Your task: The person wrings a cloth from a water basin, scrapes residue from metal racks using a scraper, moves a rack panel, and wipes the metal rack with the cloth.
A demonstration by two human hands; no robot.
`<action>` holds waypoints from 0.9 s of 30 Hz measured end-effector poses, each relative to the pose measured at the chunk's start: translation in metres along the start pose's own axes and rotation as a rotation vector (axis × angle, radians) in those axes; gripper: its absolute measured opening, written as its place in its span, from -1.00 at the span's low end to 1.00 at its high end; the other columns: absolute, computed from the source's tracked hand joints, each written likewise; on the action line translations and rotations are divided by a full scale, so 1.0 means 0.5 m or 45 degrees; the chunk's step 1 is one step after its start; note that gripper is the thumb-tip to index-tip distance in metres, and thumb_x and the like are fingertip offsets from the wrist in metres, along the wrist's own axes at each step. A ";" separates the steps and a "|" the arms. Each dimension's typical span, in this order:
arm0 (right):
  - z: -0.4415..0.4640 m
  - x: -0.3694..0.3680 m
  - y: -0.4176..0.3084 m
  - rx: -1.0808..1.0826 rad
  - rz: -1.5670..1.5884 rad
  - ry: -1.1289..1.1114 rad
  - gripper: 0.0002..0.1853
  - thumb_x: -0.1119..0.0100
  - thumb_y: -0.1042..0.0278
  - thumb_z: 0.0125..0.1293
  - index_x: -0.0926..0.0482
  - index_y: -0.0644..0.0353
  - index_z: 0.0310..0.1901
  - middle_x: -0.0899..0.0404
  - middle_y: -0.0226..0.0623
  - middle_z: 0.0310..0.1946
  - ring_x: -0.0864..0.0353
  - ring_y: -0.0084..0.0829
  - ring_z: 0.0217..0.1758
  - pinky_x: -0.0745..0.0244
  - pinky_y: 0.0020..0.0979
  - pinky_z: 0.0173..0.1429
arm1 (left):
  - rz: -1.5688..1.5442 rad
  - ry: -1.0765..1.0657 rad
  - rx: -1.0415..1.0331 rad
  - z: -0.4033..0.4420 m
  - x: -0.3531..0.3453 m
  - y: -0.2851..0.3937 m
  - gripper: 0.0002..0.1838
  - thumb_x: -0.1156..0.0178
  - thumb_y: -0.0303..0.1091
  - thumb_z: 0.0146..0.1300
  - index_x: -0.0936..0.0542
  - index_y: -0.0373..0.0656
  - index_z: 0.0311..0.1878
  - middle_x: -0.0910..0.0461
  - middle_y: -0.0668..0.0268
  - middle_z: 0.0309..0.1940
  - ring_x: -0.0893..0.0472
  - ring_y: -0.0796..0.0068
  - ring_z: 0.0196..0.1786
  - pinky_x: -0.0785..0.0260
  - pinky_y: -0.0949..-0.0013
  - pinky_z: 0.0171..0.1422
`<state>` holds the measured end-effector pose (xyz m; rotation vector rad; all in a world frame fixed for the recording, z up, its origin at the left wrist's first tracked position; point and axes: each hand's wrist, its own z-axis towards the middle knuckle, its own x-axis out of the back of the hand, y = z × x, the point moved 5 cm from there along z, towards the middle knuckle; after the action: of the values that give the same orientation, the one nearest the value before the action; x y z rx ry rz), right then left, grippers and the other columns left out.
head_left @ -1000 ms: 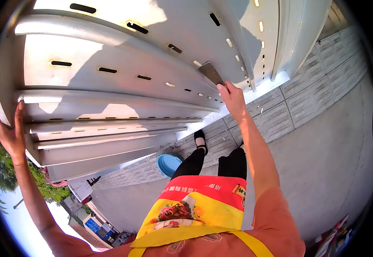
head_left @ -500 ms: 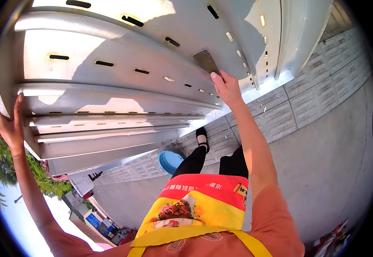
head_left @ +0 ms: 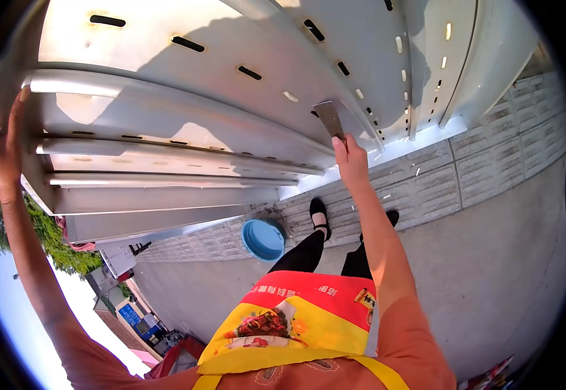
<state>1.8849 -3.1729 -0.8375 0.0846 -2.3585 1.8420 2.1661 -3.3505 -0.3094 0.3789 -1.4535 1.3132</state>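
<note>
The head view is showing a flat metal scraper (head_left: 327, 117) resting over a slotted metal panel (head_left: 244, 39), its blade slanting beside a small slot; whether the blade is actually touching the surface cannot be told. The right hand (head_left: 353, 162) is clenching the scraper's handle, thumb on top. Since half a second ago, the scraper has been moving across one raised bar (head_left: 185, 104) and is now lying over the neighbouring strip of slots, closer to the left side. The left hand (head_left: 2, 156) is grasping the panel's side edge, a finger lying near the same bar's end as before, and both are appearing higher in view. Below, a blue basin (head_left: 264, 240) is standing on the paving (head_left: 484, 153), showing more fully than earlier beside one black shoe (head_left: 318, 209); the other shoe (head_left: 392, 217) is now emerging past the right forearm. Nearest the camera, the person is wearing a red and yellow apron (head_left: 325, 325), while green foliage (head_left: 59, 244) is filling the far left.
</note>
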 end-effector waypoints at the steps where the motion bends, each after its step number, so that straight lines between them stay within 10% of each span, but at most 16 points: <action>1: -0.005 -0.010 0.014 -0.020 0.040 0.030 -0.66 -0.01 0.08 0.34 -0.41 0.24 -0.36 -0.47 -0.19 -0.64 -0.50 -0.10 -0.56 -0.35 -0.22 -0.45 | 0.063 -0.020 -0.103 0.004 0.001 -0.004 -0.59 -0.19 -0.16 0.24 -0.53 -0.19 0.08 -0.59 0.20 -0.03 -0.57 0.42 0.01 -0.33 0.41 0.12; 15: -0.039 0.010 -0.067 0.203 0.629 -0.098 -0.74 0.06 0.20 0.38 -0.39 0.29 -0.21 -0.42 -0.39 -0.56 -0.38 -0.53 -0.55 -0.33 -0.40 -0.42 | -0.057 0.375 -0.321 0.035 0.013 0.097 -0.35 -0.35 0.00 0.04 -0.46 -0.40 -0.01 -0.59 0.01 -0.17 -0.62 0.17 -0.15 -0.51 0.15 -0.02; 19: -0.090 0.134 0.151 -0.342 0.709 0.107 -0.77 0.09 0.23 0.39 -0.36 0.25 -0.27 -0.41 -0.41 -0.56 -0.32 -0.61 -0.58 -0.25 -0.47 -0.52 | -0.067 0.369 -0.297 0.027 0.021 0.122 -0.31 -0.37 0.03 0.01 -0.45 -0.42 -0.02 -0.59 -0.01 -0.19 -0.63 0.12 -0.18 -0.53 0.13 -0.03; 27: 0.031 0.162 0.191 -0.307 0.414 0.015 -0.66 0.01 0.13 0.35 -0.39 0.23 -0.45 -0.31 -0.42 -0.74 -0.29 -0.61 -0.66 -0.23 -0.49 -0.54 | 0.019 0.250 -0.110 0.017 0.013 0.067 -0.31 -0.33 0.03 0.05 -0.43 -0.38 0.06 -0.57 -0.01 -0.11 -0.60 0.19 -0.10 -0.47 0.16 0.03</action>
<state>1.7909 -3.1608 -0.9208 -0.3555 -2.6937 1.6501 2.1333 -3.3438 -0.3191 0.1772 -1.3443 1.2585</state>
